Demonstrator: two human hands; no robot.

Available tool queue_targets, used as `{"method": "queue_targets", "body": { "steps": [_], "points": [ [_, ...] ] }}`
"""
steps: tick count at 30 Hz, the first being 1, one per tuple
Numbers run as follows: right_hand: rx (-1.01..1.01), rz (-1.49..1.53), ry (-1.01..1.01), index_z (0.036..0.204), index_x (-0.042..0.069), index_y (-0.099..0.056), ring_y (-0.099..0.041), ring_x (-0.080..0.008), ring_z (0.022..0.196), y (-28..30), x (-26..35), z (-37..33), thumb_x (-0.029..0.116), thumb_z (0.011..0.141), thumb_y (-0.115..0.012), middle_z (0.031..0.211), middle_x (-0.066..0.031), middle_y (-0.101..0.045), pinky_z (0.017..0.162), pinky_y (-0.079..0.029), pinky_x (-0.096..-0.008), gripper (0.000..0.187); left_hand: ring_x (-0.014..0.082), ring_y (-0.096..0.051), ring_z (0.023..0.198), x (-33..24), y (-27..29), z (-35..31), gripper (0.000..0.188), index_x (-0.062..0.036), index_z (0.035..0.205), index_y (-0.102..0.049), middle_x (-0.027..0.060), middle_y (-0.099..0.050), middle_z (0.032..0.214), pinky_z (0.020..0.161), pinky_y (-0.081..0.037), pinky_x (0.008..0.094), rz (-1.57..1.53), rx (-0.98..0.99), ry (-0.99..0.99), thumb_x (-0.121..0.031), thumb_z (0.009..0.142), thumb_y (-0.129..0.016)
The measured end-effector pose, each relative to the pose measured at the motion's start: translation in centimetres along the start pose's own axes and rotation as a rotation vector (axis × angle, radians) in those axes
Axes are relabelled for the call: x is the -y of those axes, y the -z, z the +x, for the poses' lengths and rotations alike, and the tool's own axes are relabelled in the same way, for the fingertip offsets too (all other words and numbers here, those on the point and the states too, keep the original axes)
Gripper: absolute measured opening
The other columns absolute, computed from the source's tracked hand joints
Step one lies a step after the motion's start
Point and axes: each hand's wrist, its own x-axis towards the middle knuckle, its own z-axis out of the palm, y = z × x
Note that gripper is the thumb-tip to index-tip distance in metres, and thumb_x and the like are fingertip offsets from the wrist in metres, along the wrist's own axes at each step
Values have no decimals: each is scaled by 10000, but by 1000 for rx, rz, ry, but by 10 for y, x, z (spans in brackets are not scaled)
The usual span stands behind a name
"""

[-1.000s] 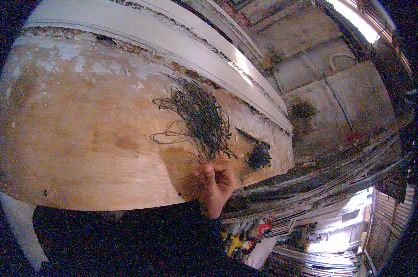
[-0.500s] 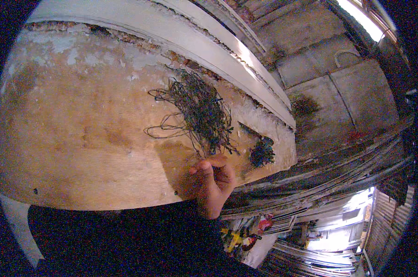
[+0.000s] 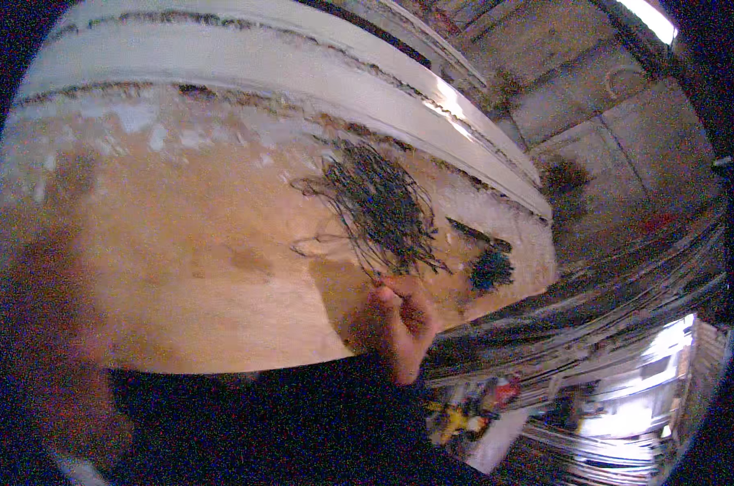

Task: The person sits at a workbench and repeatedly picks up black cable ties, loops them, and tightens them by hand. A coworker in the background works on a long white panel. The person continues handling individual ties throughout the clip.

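A tangled bundle of thin dark wire-like strands (image 3: 387,202), with loose loops at its left, lies on a worn wooden board (image 3: 205,308). My right hand (image 3: 403,324) is at the bundle's near end, thumb and fingers pinched on a thin dark strand. Whether that strand is separate from the bundle I cannot tell. At the far left my left hand (image 3: 71,348) shows as a dark blur over the board's left part. Motion smears its fingers, and nothing can be made out in it.
Right of the bundle sit a small dark bluish-green clump (image 3: 491,269) and a dark narrow bar (image 3: 476,233). White ledges (image 3: 245,53) with chipped edges run behind the board. Long stacked strips (image 3: 594,316) and a yellow tool-like object (image 3: 454,421) lie off to the right.
My left hand has come into view at the left, blurred. The whole scene has shifted right and slightly down in the picture. My right hand keeps its pinch beside the bundle.
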Motion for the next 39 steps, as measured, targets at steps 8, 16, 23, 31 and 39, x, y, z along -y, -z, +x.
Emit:
{"method": "queue_targets", "body": {
  "steps": [8, 16, 23, 31, 39],
  "points": [
    [94, -164, 191, 752, 22, -618, -561, -207, 718, -21, 51, 11, 76, 725, -614, 738, -91, -605, 677, -409, -303, 61, 181, -517, 962, -7, -62, 92, 370, -4, 1162, -451, 98, -570, 1012, 867, -391, 314, -469, -366, -260, -262, 900, -413],
    [401, -319, 348, 765, 86, -632, -541, -244, 657, -44, 67, 39, 114, 702, -627, 679, -61, -589, 636, -364, -336, 70, 221, -568, 897, 2, -52, 114, 185, -55, 917, -509, 76, -582, 909, 804, -438, 375, -1291, -384, -231, -229, 878, -461],
    [556, -260, 454, 787, 126, -627, -563, -224, 712, -30, 64, 37, 144, 711, -622, 772, -33, -612, 645, -364, -347, 79, 111, -462, 605, 6, -56, 111, 103, -100, 856, -492, -21, -461, 678, 671, -446, 295, -1495, -513, -270, -203, 856, -492],
    [688, -317, 547, 833, 123, -605, -556, -234, 711, -2, 65, 41, 205, 728, -615, 782, -41, -594, 658, -403, -360, 133, 68, -311, 475, 2, -76, 115, 99, -108, 835, -462, -42, -309, 545, 470, -285, 219, -1635, -419, -195, -201, 869, -465],
    [848, -360, 527, 845, 96, -587, -554, -268, 690, 10, 57, 41, 247, 775, -560, 753, -78, -580, 632, -419, -393, 169, 75, -299, 466, -2, -78, 115, 89, -98, 815, -469, -37, -312, 544, 464, -286, 206, -1613, -393, -169, -163, 872, -447]
  ]
}}
